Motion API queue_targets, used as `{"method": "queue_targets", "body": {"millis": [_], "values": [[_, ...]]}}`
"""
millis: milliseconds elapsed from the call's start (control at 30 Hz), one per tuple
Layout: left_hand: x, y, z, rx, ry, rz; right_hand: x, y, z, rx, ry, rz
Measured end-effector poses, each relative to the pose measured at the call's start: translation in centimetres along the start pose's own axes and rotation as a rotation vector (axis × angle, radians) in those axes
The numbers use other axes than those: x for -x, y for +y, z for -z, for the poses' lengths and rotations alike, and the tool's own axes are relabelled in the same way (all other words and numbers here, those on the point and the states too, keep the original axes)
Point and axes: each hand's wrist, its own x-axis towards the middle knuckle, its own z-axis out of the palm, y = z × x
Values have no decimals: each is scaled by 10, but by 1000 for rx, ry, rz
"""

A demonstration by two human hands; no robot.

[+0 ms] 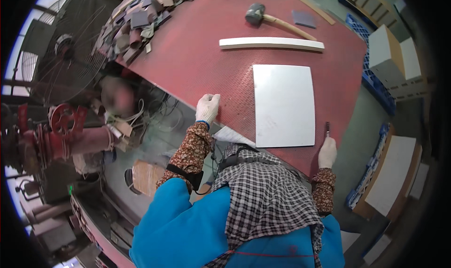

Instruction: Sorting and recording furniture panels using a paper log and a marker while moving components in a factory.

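Observation:
A white rectangular panel [284,106] lies flat on the red table [202,47], between my two gloved hands. My left hand [207,109] is closed in a fist at the table's near left edge, apart from the panel, and no object shows in it. To the right of the panel, my right hand [328,153] grips a slim, short tool [328,128] with a dark end pointing away from me. The fingers cover the rest of the tool, so its kind is unclear. Beyond the panel lies a long white strip [271,43].
A mallet [256,14] with a wooden handle and a small grey square [304,18] lie farther back. Scrap blocks [139,19] are heaped at the far left. White-topped panels [391,174] are stacked on a blue pallet at right. A large fan [63,47] stands left.

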Motion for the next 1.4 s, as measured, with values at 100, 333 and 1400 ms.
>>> {"method": "queue_targets", "body": {"millis": [100,333,1400], "values": [[24,-30,32,-223,217,-41,-11,-12,-4,-46,128,127],[48,-73,42,19,-354,298,-28,-36,-19,411,155,354],[100,-137,14,924,-346,301,-46,-36,-26,98,-11,533]]}}
